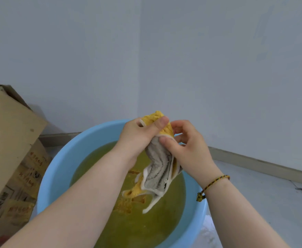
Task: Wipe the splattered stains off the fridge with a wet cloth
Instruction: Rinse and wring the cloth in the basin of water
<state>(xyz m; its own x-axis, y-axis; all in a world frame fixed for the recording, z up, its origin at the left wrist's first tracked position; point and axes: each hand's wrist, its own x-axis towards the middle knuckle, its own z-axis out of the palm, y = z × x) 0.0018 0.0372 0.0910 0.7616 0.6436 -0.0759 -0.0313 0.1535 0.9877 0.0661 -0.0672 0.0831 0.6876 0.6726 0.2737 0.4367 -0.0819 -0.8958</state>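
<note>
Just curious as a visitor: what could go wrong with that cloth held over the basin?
The water in the blue basin looks murky yellow-green, so the cloth might smear the fridge. Unless the left hand and right hand wring it well, it could drip near the cardboard box.

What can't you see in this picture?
Head view:
Fridge and its stains: not in the frame at all.
Middle of the cloth: hidden inside the left hand and right hand.
Bottom of the basin: hidden by murky yellow-green water.
Cardboard box: cut by the left edge; its print is too blurred to read.
</note>
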